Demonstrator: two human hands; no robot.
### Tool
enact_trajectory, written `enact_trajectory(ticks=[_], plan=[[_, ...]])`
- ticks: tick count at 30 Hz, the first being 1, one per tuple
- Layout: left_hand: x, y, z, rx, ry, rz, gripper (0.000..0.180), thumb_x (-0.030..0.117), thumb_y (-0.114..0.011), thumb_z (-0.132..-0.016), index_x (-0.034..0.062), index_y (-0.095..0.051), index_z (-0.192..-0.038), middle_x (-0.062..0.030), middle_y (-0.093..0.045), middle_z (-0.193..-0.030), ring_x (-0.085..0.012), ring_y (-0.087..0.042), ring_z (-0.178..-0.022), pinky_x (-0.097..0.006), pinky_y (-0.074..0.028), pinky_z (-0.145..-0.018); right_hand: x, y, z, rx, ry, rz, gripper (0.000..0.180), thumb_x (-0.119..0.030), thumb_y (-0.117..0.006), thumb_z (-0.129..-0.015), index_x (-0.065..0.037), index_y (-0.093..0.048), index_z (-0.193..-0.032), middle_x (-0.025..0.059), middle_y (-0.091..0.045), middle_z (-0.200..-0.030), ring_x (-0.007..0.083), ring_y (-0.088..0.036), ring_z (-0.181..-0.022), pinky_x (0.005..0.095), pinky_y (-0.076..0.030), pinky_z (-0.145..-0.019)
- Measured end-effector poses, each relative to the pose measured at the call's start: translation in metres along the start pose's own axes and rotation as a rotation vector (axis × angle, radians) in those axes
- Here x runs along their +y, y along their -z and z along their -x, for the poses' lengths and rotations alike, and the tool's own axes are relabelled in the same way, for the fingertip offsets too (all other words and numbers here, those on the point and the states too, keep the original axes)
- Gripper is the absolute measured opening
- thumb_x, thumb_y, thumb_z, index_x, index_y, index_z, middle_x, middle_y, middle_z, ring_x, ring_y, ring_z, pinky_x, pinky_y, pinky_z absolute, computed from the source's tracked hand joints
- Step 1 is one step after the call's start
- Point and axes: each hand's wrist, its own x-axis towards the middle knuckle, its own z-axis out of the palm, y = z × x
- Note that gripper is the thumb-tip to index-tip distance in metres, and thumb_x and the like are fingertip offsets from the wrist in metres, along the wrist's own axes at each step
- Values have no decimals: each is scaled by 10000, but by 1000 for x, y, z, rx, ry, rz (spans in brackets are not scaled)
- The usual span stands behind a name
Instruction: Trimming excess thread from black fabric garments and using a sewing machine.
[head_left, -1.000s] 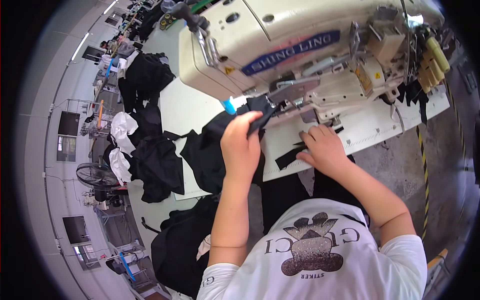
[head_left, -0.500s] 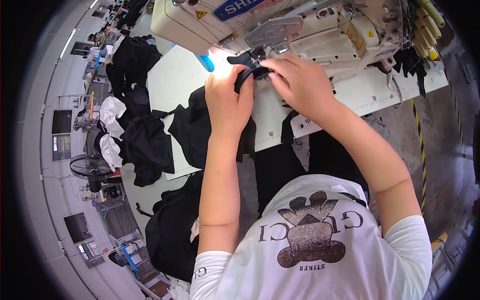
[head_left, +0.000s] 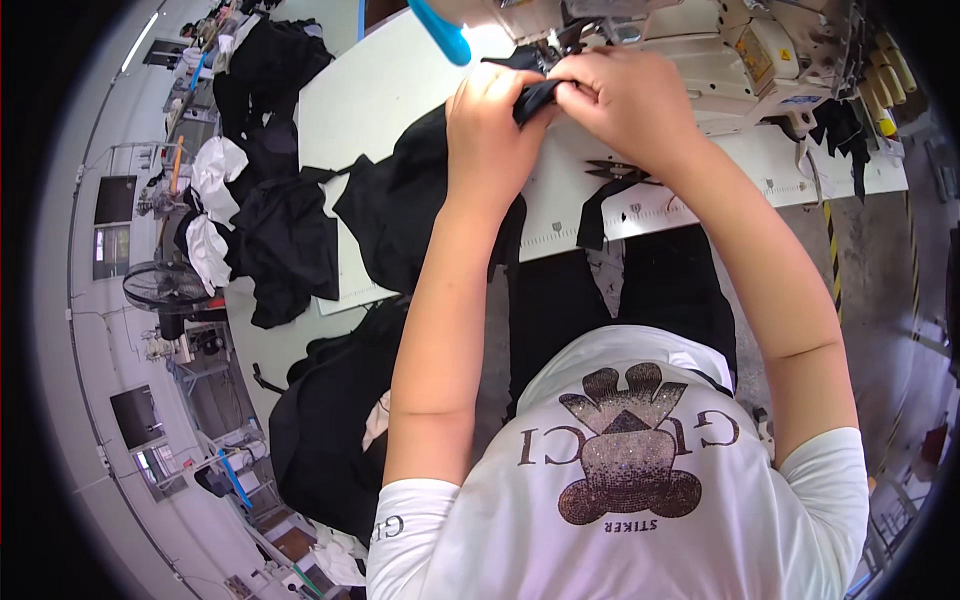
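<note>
A piece of black fabric (head_left: 398, 200) drapes over the white table and hangs past its front edge. My left hand (head_left: 490, 135) is closed on the folded upper edge of this fabric, thumb toward the right. Beside it, my right hand (head_left: 635, 105) pinches the same edge between thumb and fingers, close under the needle area of a cream sewing machine (head_left: 690, 65). The fingertips of both hands nearly meet; the needle itself cannot be made out. Just below my right hand lie dark thread snips (head_left: 612, 170), with a narrow black fabric strip (head_left: 592, 222) hanging over the table edge.
The white table (head_left: 350, 130) carries a printed ruler along its front. More black garments (head_left: 285, 235) and white cloth (head_left: 215, 180) lie at the left. A black bundle (head_left: 330, 430) sits beside my left arm. A blue curved piece (head_left: 440, 32) stands near the machine; a fan (head_left: 170, 290) is farther left.
The view has shifted, so the machine sits higher in the picture. Both hands stay on the fabric edge, now pinched closer together. The snips have come into sight below my right hand.
</note>
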Motion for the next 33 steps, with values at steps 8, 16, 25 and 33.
enact_trajectory(ticks=[8,16,25,33], plan=[[-8,-5,-1,121,-36,13,227,13,-662,-633,47,-677,-857,-99,-594,-813,-282,-592,-796,-363,-472,-722,-14,4,3,-19,-249,-237,164,-148,-668,-808,-92,-723,-951,-26,-519,-562,29,-429,-507,210,-335,-480],[13,22,-16,-44,-100,28,157,30,-647,-612,-1,-603,-759,-174,-585,-718,-379,-579,-758,-460,-457,-689,-18,11,1,37,-283,-312,145,-100,-642,-770,-2,-713,-849,67,-594,-558,68,-541,-498,260,-390,-463],[19,6,-6,111,-46,-81,214,136,-764,-625,48,-608,-742,-125,-603,-770,-340,-581,-792,-445,-435,-710,-26,11,-1,70,-334,-280,125,-86,-644,-755,-1,-714,-813,68,-637,-585,80,-590,-519,251,-427,-475],[15,1,-5,181,-110,-90,179,114,-738,-648,54,-597,-742,-119,-585,-765,-328,-567,-787,-435,-418,-714,-12,1,4,12,-432,-360,163,-163,-674,-817,-80,-728,-947,-51,-542,-573,19,-433,-514,203,-339,-483]])
